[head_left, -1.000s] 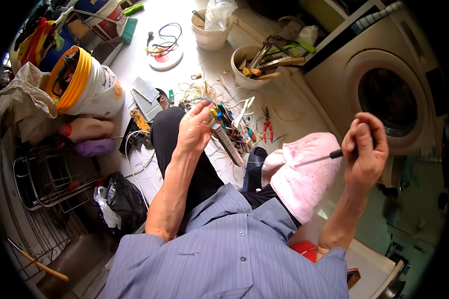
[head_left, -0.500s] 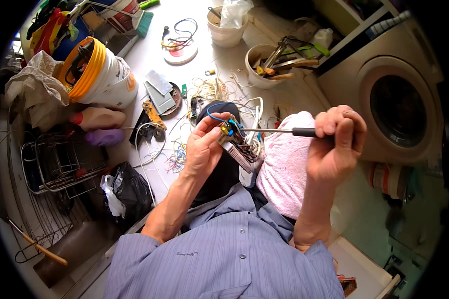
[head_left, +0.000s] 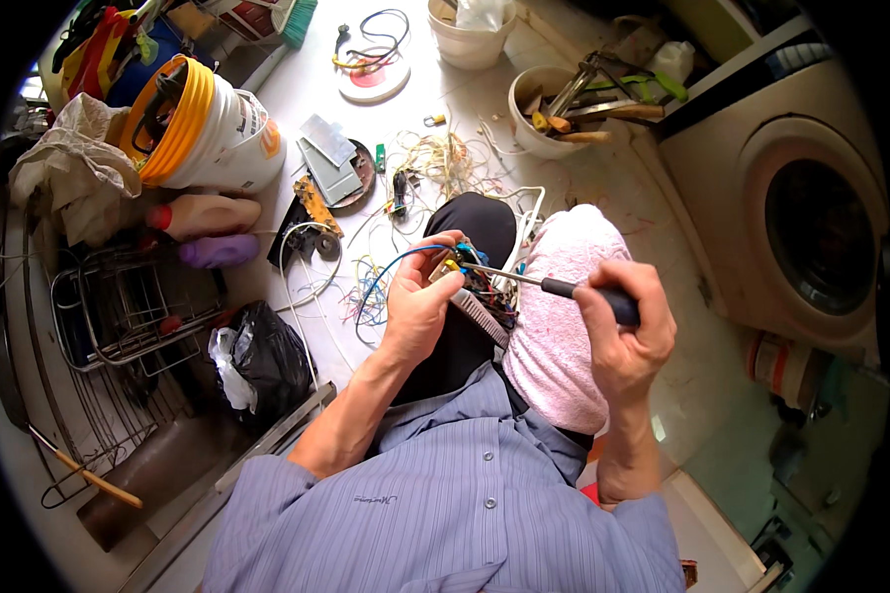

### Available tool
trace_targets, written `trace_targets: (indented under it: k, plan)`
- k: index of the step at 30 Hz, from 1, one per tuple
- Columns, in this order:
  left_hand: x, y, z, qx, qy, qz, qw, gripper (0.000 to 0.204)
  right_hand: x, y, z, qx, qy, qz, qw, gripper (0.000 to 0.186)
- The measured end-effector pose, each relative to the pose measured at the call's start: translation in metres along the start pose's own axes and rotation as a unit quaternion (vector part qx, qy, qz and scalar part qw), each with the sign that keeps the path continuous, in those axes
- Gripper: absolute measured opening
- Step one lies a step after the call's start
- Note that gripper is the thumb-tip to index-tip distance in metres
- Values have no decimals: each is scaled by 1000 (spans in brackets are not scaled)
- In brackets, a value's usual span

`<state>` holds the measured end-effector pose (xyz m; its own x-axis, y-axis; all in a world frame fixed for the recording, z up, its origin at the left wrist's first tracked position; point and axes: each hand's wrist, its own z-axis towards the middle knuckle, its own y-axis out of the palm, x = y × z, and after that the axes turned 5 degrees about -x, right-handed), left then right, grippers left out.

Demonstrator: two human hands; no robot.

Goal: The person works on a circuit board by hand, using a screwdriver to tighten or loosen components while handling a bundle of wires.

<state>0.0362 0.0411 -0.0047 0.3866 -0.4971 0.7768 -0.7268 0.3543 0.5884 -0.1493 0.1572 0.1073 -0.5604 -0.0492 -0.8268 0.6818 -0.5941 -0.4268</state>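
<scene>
My left hand [head_left: 417, 301] grips a small circuit board [head_left: 480, 296] bristling with coloured wires, a blue wire looping off to its left. My right hand [head_left: 623, 331] holds a black-handled screwdriver [head_left: 554, 288] whose metal shaft points left, its tip touching the board near my left thumb. Both hands work above my lap: a black trouser leg [head_left: 475, 222] on the left and a pink towel [head_left: 564, 306] draped over the right knee.
A white floor carries tangled wires [head_left: 435, 163], grey plates [head_left: 328, 158], a white bucket with a yellow rim [head_left: 203, 128] and two bowls, one filled with tools [head_left: 564, 104]. A washing machine [head_left: 811, 212] stands at right, a wire rack [head_left: 129, 306] and black bag [head_left: 267, 361] at left.
My right hand swung in from the far right with the screwdriver and brought its tip onto the board. My left hand lowered the board toward my lap.
</scene>
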Motion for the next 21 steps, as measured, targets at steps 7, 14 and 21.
trace_targets:
  k: [7,14,21]
  plan:
    - [0,12,4,16,1,143,990,65,-10,-41,9,-261,-4,-157,952,23]
    - [0,5,11,1,-11,229,973,66,6,-40,6,-290,-43,-158,943,30]
    - [10,8,19,-5,-94,157,983,54,18,-45,6,-267,-24,-122,956,30]
